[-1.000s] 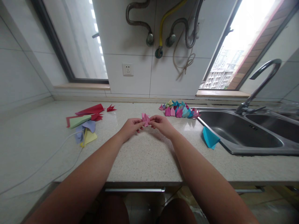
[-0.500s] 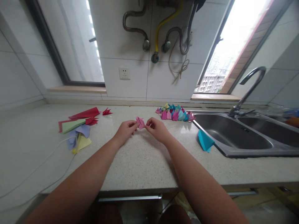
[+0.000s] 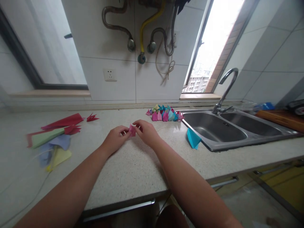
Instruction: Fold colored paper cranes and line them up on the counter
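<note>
A small pink folded paper piece (image 3: 132, 130) is pinched between my two hands, just above the pale speckled counter (image 3: 123, 171). My left hand (image 3: 117, 138) grips its left side with thumb and fingers. From the right, my right hand (image 3: 145, 131) closes its fingertips on the upper edge of the same paper. The fingers cover part of the folds. Beyond my right hand stands a cluster of small folded paper shapes (image 3: 165, 116) in pink, blue, teal and yellow.
At the left lie red, green, purple and yellow paper pieces (image 3: 48, 139) beside a white cable. A blue folded paper (image 3: 193, 138) sits by the steel double sink (image 3: 211, 146) with its faucet (image 3: 228, 85). A brown wooden board (image 3: 280, 119) lies far right.
The view has turned to the right, so the counter things appear further left. My right hand has moved from the pink paper's lower right to its top, nearer my left hand.
</note>
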A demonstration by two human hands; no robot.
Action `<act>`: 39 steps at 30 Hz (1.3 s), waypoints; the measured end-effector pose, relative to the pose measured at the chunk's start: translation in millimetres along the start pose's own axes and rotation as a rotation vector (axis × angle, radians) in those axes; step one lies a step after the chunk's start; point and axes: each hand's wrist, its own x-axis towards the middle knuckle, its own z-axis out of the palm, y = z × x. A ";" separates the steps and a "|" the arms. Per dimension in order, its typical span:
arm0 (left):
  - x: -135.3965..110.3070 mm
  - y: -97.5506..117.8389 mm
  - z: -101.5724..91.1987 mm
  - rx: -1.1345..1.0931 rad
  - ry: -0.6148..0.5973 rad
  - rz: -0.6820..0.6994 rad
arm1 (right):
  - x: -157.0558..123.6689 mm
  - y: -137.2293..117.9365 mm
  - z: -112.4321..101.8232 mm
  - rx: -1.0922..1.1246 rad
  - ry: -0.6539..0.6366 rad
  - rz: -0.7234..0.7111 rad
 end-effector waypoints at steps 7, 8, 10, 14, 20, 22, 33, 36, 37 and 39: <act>0.9 0.3 -1.1 0.043 0.028 0.064 | -0.9 6.9 4.0 0.070 -0.006 0.076; 1.0 -0.1 -1.4 0.045 0.032 0.063 | -1.0 7.7 5.6 0.087 -0.006 0.082; 1.0 -0.8 -1.9 0.043 0.031 0.056 | -0.8 8.5 8.1 0.105 -0.003 0.076; 1.1 -3.4 -0.6 0.007 0.031 0.016 | 1.3 7.8 3.2 0.076 0.030 0.041; 2.2 -13.0 1.9 -0.013 0.037 -0.054 | 7.5 21.6 -36.0 -0.013 0.181 0.026; 3.2 -16.7 2.1 -0.005 0.019 -0.057 | 11.6 33.0 -53.8 -0.076 0.224 0.063; 14.4 -29.9 7.5 0.039 -0.076 -0.017 | 34.2 117.9 -98.9 -0.504 0.297 0.318; 15.4 -31.0 7.5 0.040 -0.104 -0.010 | 29.5 136.5 -90.9 -0.534 0.239 0.354; 15.6 -31.2 7.3 0.041 -0.111 -0.009 | 27.7 141.5 -88.2 -0.538 0.220 0.366; 15.8 -31.5 7.2 0.044 -0.118 -0.009 | 24.9 149.1 -83.6 -0.543 0.191 0.380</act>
